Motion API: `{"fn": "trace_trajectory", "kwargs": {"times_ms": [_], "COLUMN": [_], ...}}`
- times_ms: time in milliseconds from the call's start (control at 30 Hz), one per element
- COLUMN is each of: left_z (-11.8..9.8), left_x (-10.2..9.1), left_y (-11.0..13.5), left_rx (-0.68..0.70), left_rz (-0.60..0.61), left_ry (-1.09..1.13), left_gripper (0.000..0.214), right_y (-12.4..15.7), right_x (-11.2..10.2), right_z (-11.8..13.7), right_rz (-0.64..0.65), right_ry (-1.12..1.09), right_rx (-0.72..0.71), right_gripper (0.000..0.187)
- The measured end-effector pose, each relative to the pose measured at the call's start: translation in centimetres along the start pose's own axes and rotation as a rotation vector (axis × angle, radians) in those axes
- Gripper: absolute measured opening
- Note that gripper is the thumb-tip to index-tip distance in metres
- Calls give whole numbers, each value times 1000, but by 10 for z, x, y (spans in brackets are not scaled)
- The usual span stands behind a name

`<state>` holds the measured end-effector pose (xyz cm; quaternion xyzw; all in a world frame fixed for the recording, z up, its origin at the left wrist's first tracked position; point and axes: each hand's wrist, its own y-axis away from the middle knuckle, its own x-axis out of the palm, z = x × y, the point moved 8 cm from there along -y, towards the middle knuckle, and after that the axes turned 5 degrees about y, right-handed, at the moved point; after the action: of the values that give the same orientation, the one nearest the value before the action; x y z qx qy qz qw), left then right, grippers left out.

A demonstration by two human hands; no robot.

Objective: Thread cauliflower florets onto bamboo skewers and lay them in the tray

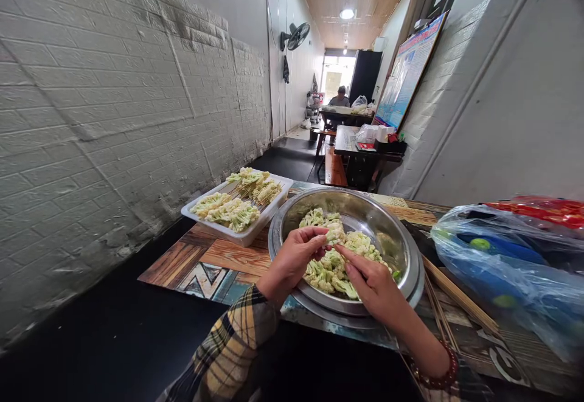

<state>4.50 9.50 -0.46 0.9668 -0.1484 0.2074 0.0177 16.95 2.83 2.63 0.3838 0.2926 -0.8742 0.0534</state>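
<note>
Over a large steel bowl [413, 250], my left hand [289, 260] pinches a pale cauliflower floret [335, 233] between thumb and fingers. My right hand [378, 287] comes in from the right, its fingers closed and the index fingertip close to the left fingertips. Whatever the right hand grips is hidden by its fingers. Loose cauliflower florets [328, 273] lie in the bowl under both hands. To the left, a white plastic tray [244, 239] holds skewered cauliflower [235, 212] in several bunches.
Bamboo skewers [460, 295] lie right of the bowl, beside clear and blue plastic bags [502, 262] with green items inside. A wood-patterned tabletop [166, 262] carries everything. A brick-textured wall [114, 98] runs along the left. Further back are tables [347, 137] and a seated person [340, 98].
</note>
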Motion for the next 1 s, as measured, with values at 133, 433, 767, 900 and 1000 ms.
{"fn": "trace_trajectory", "kwargs": {"times_ms": [133, 433, 767, 900, 1000], "left_z": [-2, -7, -5, -6, -5], "left_x": [1, 5, 6, 8, 7], "left_y": [0, 2, 1, 1, 1], "left_rx": [45, 82, 181, 158, 103], "left_rz": [12, 0, -52, -22, -8], "left_ry": [-32, -67, -291, -255, -182], "left_gripper": [26, 26, 25, 29, 34], "right_y": [-1, 0, 2, 2, 2], "right_x": [0, -4, -2, -2, -3], "right_z": [-1, 0, -9, -9, -8], "right_rz": [-12, -61, -97, -84, -88], "right_ry": [-8, -17, 37, 21, 20], "right_rx": [11, -4, 91, 104, 91], "right_gripper": [40, 36, 35, 35, 35]}}
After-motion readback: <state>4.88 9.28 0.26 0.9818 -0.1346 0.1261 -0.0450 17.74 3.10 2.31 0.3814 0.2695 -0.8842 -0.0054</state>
